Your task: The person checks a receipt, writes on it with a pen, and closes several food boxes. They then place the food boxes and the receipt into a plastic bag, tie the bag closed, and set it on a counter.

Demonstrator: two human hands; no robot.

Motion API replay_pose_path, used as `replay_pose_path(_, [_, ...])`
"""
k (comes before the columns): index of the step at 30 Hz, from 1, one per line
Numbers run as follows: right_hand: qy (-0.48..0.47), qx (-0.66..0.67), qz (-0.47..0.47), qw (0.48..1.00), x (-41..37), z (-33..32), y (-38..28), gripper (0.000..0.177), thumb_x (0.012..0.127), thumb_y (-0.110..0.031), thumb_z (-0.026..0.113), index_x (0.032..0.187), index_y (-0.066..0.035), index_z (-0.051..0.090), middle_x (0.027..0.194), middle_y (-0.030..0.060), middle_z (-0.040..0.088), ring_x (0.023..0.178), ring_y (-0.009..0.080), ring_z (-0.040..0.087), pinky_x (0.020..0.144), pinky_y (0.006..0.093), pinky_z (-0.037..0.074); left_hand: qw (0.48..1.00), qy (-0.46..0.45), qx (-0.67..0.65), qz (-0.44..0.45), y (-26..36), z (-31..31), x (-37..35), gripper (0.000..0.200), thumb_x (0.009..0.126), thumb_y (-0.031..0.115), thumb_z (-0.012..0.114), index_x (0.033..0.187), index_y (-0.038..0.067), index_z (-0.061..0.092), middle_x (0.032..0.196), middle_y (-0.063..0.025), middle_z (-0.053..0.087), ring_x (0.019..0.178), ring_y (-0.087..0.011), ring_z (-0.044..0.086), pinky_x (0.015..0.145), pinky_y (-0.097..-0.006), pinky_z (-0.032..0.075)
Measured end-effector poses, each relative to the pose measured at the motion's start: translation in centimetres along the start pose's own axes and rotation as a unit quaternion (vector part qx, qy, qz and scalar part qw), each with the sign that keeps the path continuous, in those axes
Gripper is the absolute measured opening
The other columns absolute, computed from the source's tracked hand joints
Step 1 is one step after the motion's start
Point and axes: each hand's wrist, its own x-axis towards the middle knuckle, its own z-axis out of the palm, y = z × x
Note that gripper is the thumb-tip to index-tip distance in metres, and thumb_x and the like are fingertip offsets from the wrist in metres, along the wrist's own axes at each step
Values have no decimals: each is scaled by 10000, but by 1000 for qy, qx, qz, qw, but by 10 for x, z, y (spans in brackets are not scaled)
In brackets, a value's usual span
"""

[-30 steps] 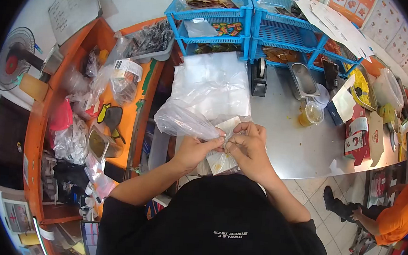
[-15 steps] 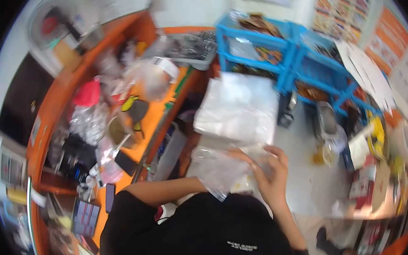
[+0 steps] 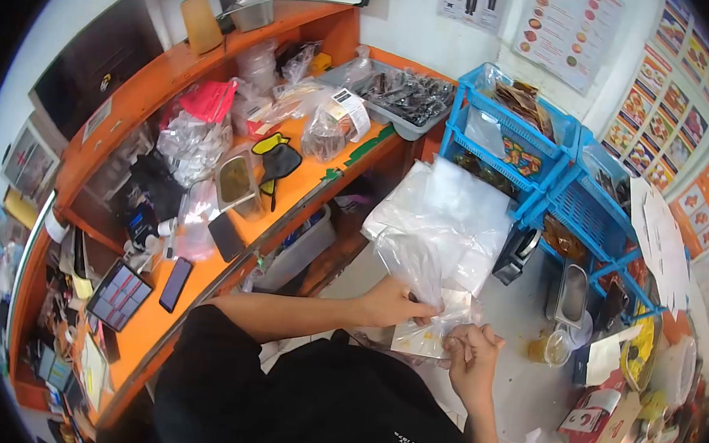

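My left hand (image 3: 390,304) is closed around a gathered part of a clear plastic bag (image 3: 411,266), whose loose end fans out above the fingers. Beneath it, a pale flat piece with yellowish specks (image 3: 422,338) shows through or beside the plastic. My right hand (image 3: 474,357) has its fingers pinched together at the right edge of the plastic around that piece. Just beyond both hands lies a stack of clear plastic bags (image 3: 476,246) on the grey-white worktop (image 3: 516,384).
Blue plastic baskets (image 3: 533,173) with packets stand at the back. A black tape dispenser (image 3: 518,255), a metal tin (image 3: 570,295) and a lidded cup (image 3: 550,347) sit to the right. On the left, an orange counter (image 3: 290,191) holds phones, plastic packs and a grey tray (image 3: 410,101).
The view has turned. My left hand has come out from behind the plastic and now grips the gathered bag. My right hand, earlier spread, has its fingers pinched.
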Motion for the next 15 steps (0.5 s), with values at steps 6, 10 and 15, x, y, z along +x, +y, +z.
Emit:
replay_pose_path(6, [3,11,-7,1000,7,1,-6,80,759,-43,659,801,-77,600,703,-18,593,716,149,486,821,316,255,974,-109,192,59,42,-27,-1,391,772,213,744,1050,-22,601,1023,-155,607,933,-230,585,838,-359,461])
replay_pose_path(10, [60,-88,31,994,19,13,-56,215,715,-91,696,878,-9,581,816,79,585,854,266,484,856,405,290,760,-22,636,134,28,-143,49,984,576,304,833,1375,28,329,1429,-277,227,1329,-428,231,1087,-490,244])
replay_pose_path(15, [97,-225,44,969,36,49,-62,242,704,-73,679,889,37,568,904,148,550,907,356,473,876,453,333,626,340,701,42,19,-305,167,807,710,419,731,1330,28,393,1460,-221,246,1337,-395,254,1086,-537,208])
